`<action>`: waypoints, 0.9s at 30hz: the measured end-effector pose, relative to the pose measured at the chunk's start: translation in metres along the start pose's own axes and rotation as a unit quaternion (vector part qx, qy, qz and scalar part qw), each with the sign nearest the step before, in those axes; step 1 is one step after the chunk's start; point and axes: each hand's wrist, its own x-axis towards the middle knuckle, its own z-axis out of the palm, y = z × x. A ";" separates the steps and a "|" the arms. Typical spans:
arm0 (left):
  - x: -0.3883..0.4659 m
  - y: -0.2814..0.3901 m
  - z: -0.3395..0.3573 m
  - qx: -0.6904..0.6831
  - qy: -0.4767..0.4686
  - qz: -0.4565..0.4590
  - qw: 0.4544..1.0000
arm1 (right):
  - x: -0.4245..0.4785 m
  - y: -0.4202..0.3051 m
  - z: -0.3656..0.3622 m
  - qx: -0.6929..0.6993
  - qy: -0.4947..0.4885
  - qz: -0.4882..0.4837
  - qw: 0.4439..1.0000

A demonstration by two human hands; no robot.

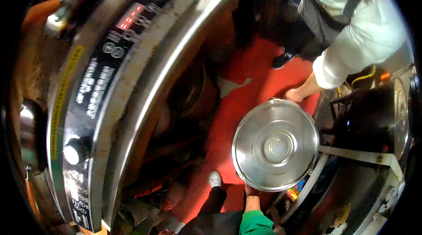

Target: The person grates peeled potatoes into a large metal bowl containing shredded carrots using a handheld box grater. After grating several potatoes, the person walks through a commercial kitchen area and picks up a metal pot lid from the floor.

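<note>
A round stainless-steel lidded container (275,169) with latches on its rim hangs above the red floor. My right hand (252,191), below a green sleeve, grips its near side; the rim hides most of the fingers. On the far side, a co-worker's hand (292,95) below a rolled white sleeve is at the same rim. What looks like my left hand (166,232) shows only as a sliver at the bottom edge, too cut off to tell its shape. The container's side wall is hidden under its lid.
To the left runs a steel appliance with a black control panel (108,66), a lit red display and a knob (71,155). A metal-framed rack (359,153) stands close on the right. Red floor (227,119) lies between, with a torn grey patch (229,86).
</note>
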 end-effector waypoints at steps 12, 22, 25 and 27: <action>0.070 -0.084 -0.060 -0.477 0.141 0.134 0.857 | -0.117 0.034 0.146 -0.551 -0.111 0.035 0.826; 0.065 -0.109 -0.158 -0.412 0.173 0.077 0.891 | -0.346 0.225 0.272 -0.800 -0.486 -0.193 0.296; 0.045 -0.152 -0.206 -0.456 0.204 0.071 0.863 | -0.407 0.281 0.292 -0.766 -0.555 -0.266 0.185; 0.058 -0.211 -0.232 -0.452 0.269 0.089 0.846 | -0.445 0.303 0.297 -0.739 -0.582 -0.306 0.149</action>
